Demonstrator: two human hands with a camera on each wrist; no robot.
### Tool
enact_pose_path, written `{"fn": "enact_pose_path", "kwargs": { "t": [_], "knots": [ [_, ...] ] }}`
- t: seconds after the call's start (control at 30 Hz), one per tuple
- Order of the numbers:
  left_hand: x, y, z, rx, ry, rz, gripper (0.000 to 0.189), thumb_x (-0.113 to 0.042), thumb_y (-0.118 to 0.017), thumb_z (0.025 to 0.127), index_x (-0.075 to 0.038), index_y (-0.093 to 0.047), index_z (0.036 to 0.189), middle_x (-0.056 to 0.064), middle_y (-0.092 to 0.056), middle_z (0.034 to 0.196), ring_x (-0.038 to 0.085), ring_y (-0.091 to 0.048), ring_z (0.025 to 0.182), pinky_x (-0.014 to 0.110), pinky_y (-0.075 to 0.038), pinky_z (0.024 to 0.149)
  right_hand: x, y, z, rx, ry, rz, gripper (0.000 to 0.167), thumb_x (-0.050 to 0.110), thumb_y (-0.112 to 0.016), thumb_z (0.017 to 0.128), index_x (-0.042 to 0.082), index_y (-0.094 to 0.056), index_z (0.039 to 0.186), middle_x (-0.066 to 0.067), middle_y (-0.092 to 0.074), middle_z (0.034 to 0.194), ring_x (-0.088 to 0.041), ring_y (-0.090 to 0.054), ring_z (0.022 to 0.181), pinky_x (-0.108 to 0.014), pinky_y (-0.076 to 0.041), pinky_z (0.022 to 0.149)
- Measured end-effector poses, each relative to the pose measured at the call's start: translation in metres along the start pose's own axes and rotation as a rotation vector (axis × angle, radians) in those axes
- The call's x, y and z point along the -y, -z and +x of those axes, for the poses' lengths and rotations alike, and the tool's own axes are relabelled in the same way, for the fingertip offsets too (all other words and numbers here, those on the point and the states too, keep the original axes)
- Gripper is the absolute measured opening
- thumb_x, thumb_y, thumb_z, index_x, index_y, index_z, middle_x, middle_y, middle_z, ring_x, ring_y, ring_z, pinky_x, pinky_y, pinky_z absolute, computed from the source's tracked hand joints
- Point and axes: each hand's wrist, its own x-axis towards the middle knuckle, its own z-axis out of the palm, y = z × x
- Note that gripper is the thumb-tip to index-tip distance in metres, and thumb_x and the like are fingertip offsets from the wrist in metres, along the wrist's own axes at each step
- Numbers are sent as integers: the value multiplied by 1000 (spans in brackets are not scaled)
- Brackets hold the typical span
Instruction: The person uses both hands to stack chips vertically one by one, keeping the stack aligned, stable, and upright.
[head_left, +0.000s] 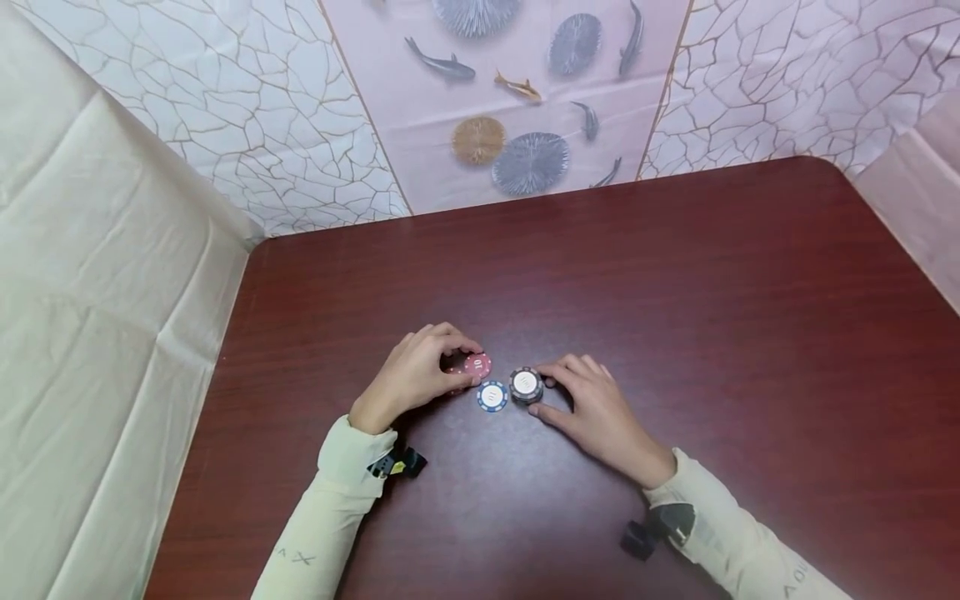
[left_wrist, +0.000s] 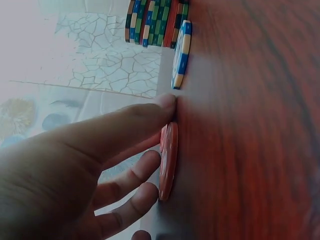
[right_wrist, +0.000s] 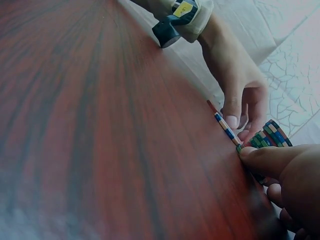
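My left hand (head_left: pixel 416 371) is at the middle of the table, thumb and index finger at opposite edges of a red poker chip (head_left: pixel 477 365), pinching it. Another red chip (left_wrist: pixel 169 162) lies flat under that hand, partly hidden from above. A blue-and-white poker chip (head_left: pixel 492 397) lies flat between the hands. Just right of it stands a stack of poker chips (head_left: pixel 527 384), a black-and-white one on top; green, blue and red edges show below in the left wrist view. My right hand (head_left: pixel 600 412) grips this stack between thumb and fingers from the right.
The dark red wooden table (head_left: pixel 712 275) stretches out around the chips. Patterned cloth (head_left: pixel 525 100) hangs behind its far edge, and a pale cloth (head_left: pixel 112 333) hangs along the left. Each wrist carries a strapped black camera (head_left: pixel 414 462).
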Motion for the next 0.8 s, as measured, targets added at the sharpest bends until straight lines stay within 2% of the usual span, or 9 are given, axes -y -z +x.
{"fn": "enact_pose_path", "kwargs": {
  "t": [0.17, 0.33, 0.43, 0.63, 0.8],
  "knots": [
    [-3, -2, -1, -5, -6, -6, 35, -27, -90, 86, -23, -76, 117, -6, -71, 113, 16, -63, 103, 44, -48, 94, -1, -3, -1, 2, 1, 3, 50, 27, -90, 84, 9, -73, 127, -2, -69, 108, -20, -55, 97, -45, -43, 91],
    [-5, -1, -1, -3, -55, 61, 38, -30, -89, 86, -25, -73, 120, -8, -72, 103, 13, -64, 94, 42, -49, 87, -2, -5, -2, -5, -4, 4, 51, 27, -91, 84, 8, -73, 128, -2, -69, 107, -20, -55, 96, -45, -43, 91],
    [-5, 1, -2, 11, -82, 84, 38, -30, -87, 88, -23, -74, 123, -7, -72, 103, 12, -64, 90, 40, -50, 86, -2, -5, -2, -2, -5, 0, 51, 27, -90, 85, 8, -73, 129, -2, -68, 108, -20, -55, 97, -45, -43, 92],
    [-3, 6, -1, 50, -94, 36, 39, -28, -87, 87, -20, -76, 124, -7, -72, 106, 11, -62, 91, 37, -51, 85, -1, -2, -1, -12, 5, 0, 51, 26, -91, 84, 8, -73, 128, -2, -68, 107, -20, -55, 97, -45, -43, 91],
    [1, 5, 0, 42, -90, -23, 38, -25, -88, 86, -18, -76, 121, -6, -71, 106, 11, -62, 93, 36, -51, 86, -1, -2, -1, -16, 13, 3, 52, 26, -91, 84, 8, -72, 129, -2, -68, 107, -20, -54, 96, -44, -42, 90]
  ]
}}
